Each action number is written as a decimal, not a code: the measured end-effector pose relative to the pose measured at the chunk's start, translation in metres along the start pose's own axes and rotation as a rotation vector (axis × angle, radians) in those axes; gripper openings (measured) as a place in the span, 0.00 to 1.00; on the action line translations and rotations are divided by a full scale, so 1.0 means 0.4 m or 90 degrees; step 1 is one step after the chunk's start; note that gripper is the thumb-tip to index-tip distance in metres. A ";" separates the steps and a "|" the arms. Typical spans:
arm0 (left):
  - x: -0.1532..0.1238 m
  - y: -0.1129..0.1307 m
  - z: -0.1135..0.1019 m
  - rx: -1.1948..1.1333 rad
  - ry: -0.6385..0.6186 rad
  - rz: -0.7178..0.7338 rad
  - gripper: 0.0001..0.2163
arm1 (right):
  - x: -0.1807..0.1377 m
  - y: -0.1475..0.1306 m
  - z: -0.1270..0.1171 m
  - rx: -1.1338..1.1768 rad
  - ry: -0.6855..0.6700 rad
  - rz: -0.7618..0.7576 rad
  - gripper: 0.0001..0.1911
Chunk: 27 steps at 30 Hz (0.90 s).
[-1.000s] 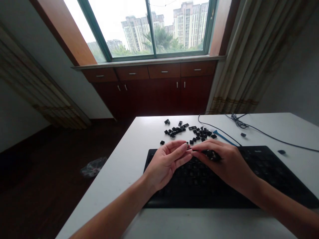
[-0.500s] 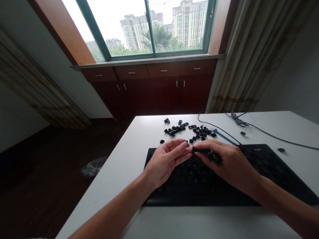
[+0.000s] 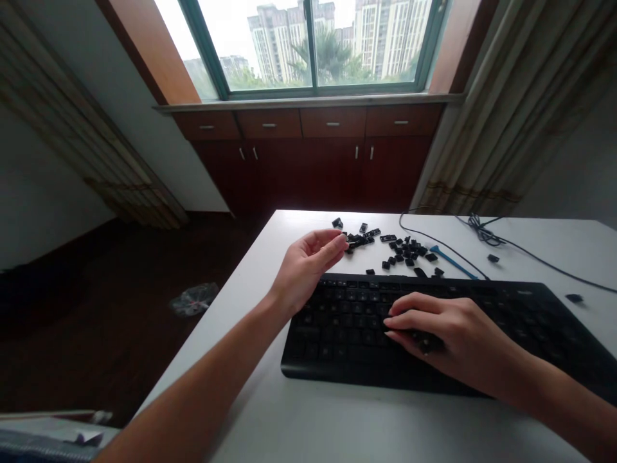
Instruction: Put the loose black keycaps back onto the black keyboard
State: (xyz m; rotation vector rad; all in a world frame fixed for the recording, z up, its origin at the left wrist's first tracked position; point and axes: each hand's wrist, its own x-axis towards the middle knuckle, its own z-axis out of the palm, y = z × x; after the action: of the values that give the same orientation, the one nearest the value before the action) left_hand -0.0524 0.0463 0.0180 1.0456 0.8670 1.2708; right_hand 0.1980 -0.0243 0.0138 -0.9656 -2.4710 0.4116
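A black keyboard (image 3: 347,321) lies on the white table (image 3: 270,270). Beyond it is a scatter of several loose black keycaps (image 3: 400,251). My left hand (image 3: 306,267) hovers off the keyboard's far left corner, fingers loosely stretched, tips almost at the nearest keycaps, nothing in it. My right hand (image 3: 453,334) rests on the middle of the keyboard, fingers curled down onto the keys, with a small black keycap (image 3: 427,344) tucked under the thumb and fingers.
A blue pry tool (image 3: 453,260) lies behind the keyboard, and a black cable (image 3: 486,238) runs across the far right of the table. Single keycaps (image 3: 573,298) lie to the right. The table's left edge drops to a dark floor with a plastic bag (image 3: 193,299).
My hands have parted. The left moved up and away toward the keycap pile; the right came down and nearer onto the keyboard. The view shifted left and down.
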 end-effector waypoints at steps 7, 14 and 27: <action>0.029 -0.014 -0.046 0.176 0.054 0.089 0.17 | -0.002 0.005 0.004 0.030 0.002 -0.004 0.08; 0.022 -0.022 -0.037 0.250 0.024 0.117 0.17 | -0.008 0.002 0.002 -0.004 -0.014 -0.020 0.09; 0.022 -0.018 -0.036 0.255 0.025 0.103 0.16 | 0.064 -0.077 -0.051 0.296 0.195 0.144 0.19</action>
State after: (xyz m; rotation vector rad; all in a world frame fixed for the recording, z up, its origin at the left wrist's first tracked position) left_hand -0.0625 0.0569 0.0070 1.4340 1.1139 1.2831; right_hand 0.1744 -0.0263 0.0520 -1.0178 -1.8818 0.8046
